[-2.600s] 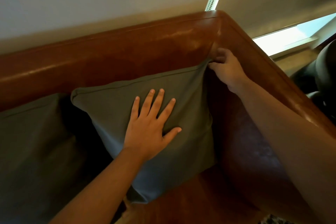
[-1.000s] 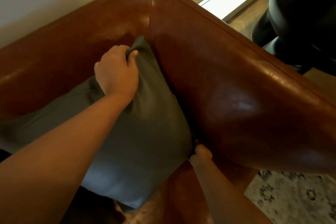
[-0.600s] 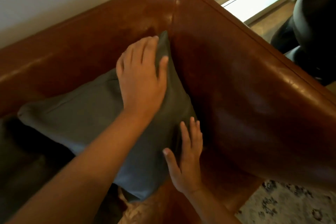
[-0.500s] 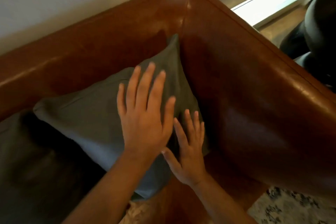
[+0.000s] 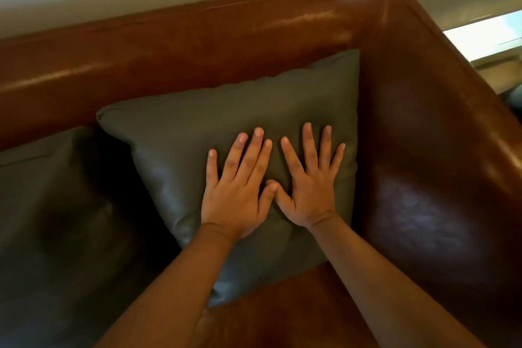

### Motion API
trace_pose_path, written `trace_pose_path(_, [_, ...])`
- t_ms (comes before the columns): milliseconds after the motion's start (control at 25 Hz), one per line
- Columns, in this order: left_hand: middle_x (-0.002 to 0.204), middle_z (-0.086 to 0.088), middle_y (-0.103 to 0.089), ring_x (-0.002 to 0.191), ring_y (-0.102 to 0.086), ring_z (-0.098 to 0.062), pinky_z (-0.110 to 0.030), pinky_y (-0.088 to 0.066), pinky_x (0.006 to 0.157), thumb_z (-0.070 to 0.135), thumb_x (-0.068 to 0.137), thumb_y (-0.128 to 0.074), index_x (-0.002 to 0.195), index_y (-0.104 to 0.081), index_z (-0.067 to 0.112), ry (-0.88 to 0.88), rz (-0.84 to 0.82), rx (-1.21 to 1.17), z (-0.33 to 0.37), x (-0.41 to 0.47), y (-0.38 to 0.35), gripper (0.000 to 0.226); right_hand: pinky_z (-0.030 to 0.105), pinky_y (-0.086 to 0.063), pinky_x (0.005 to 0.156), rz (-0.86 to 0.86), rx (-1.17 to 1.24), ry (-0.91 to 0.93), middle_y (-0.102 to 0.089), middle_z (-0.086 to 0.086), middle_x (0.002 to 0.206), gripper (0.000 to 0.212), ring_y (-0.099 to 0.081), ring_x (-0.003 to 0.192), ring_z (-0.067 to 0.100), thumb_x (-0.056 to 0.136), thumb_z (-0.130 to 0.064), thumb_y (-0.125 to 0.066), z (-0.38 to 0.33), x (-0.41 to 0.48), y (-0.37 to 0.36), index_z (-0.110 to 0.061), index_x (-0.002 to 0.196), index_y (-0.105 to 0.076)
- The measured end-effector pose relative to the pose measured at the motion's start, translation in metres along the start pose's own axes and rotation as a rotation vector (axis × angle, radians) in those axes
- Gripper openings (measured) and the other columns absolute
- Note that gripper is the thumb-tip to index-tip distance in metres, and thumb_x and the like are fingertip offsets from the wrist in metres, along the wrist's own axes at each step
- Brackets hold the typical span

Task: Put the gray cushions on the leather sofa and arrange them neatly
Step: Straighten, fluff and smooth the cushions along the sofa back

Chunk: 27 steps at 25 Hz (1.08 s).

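Head view: your left hand [image 5: 236, 195] and right hand [image 5: 308, 192] lie flat and open on the cushion [image 5: 197, 144], propped in the sofa [image 5: 197, 34]'s far right corner; press evenly, then square its edges.

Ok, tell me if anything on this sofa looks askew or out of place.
Nothing stands out. The gray cushion leans squarely in the corner of the leather sofa, the left hand and right hand flat on it. The second cushion beside it is partly out of frame.
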<state>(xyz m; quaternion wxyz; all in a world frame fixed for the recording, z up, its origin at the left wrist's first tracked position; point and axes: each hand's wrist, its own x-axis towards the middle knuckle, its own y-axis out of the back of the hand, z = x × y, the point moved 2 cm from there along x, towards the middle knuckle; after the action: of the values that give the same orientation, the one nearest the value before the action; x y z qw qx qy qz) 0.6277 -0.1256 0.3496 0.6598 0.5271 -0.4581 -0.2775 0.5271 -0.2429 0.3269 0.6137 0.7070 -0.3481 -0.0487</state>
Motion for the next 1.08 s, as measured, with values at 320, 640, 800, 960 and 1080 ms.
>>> trace_pose_path(320, [0.160, 0.001, -0.008, 0.149, 0.008, -0.014, -0.045, 0.015, 0.115, 0.049, 0.096, -0.027, 0.153, -0.008, 0.018, 0.006, -0.012, 0.066, -0.007, 0.001, -0.023, 0.067, 0.068, 0.002, 0.113, -0.040, -0.050, 0.006, 0.003, 0.003, 0.164, 0.070, 0.005, 0.148, 0.040, 0.092, -0.068, -0.020, 0.001, 0.003, -0.030, -0.037, 0.154, -0.007])
trace_pose_path(640, [0.157, -0.007, -0.019, 0.147, -0.010, -0.026, -0.048, 0.003, 0.118, 0.030, 0.096, -0.043, 0.145, -0.036, 0.021, 0.132, 0.141, -0.143, -0.027, -0.052, 0.020, 0.050, 0.070, -0.005, 0.112, -0.097, -0.054, 0.027, -0.015, 0.013, 0.162, 0.071, -0.006, 0.148, 0.042, 0.092, -0.066, -0.027, -0.016, -0.005, -0.007, -0.029, 0.153, -0.018])
trace_pose_path(800, [0.154, -0.015, -0.024, 0.143, -0.021, -0.019, -0.035, -0.017, 0.119, 0.033, 0.098, -0.043, 0.149, -0.027, 0.009, 0.766, 0.245, -0.660, -0.055, -0.112, 0.011, 0.059, 0.071, -0.004, 0.112, -0.021, -0.061, 0.062, -0.015, 0.018, 0.161, 0.067, -0.006, 0.148, 0.043, 0.094, -0.044, -0.048, -0.043, -0.017, 0.030, -0.022, 0.153, -0.025])
trace_pose_path(960, [0.139, -0.007, -0.052, 0.131, -0.046, -0.019, -0.021, -0.033, 0.103, 0.010, 0.099, -0.042, 0.141, -0.045, 0.011, 1.419, 0.045, -1.073, -0.028, -0.183, -0.017, 0.042, 0.072, -0.013, 0.110, 0.048, 0.038, 0.536, -0.032, 0.012, 0.155, 0.052, -0.023, 0.145, 0.038, 0.089, -0.022, -0.060, -0.126, -0.039, 0.042, -0.021, 0.141, -0.051])
trace_pose_path(1080, [0.137, -0.001, -0.053, 0.126, -0.051, -0.018, -0.015, -0.037, 0.093, 0.000, 0.094, -0.044, 0.140, -0.046, 0.018, 1.326, -0.288, -1.058, 0.006, -0.230, -0.027, 0.049, 0.071, -0.006, 0.110, -0.127, -0.023, 0.805, -0.030, 0.008, 0.158, 0.045, -0.021, 0.148, 0.033, 0.092, -0.030, -0.058, -0.165, -0.039, 0.026, -0.023, 0.137, -0.055])
